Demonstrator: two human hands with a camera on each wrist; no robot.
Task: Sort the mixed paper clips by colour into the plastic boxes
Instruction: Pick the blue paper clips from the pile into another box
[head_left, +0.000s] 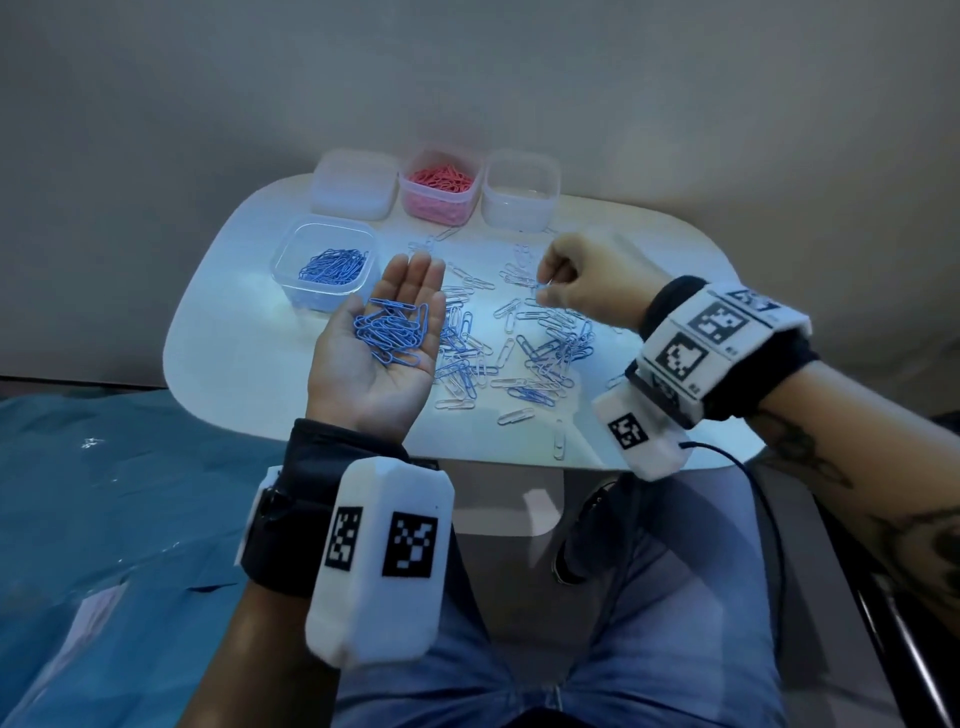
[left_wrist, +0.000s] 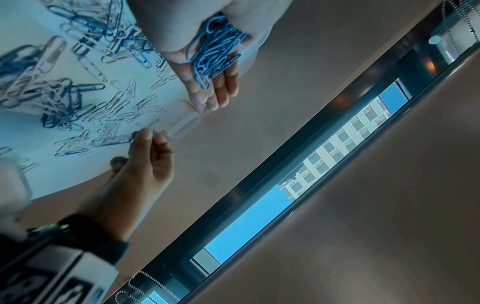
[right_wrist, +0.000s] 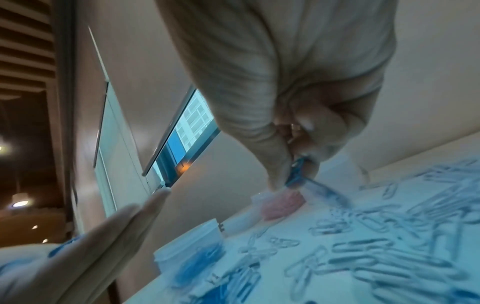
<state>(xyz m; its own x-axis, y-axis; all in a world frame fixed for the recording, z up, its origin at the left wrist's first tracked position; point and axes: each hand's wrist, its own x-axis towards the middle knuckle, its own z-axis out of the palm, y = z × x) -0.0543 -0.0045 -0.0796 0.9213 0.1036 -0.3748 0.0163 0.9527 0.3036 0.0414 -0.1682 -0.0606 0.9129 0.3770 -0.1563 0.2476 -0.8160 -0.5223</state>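
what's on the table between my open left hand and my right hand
In the head view, loose white and blue paper clips lie scattered on the white table between the left hand, which cups blue clips, and the right hand.

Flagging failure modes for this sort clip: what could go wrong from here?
1. The left hand lies flat, palm up, with loose blue clips heaped on it; a tilt could spill them back into the mixed pile.
2. The right hand pinches a blue clip; tangled neighbours may come along.
3. White clips barely stand out on the white table, so they are easily missed.
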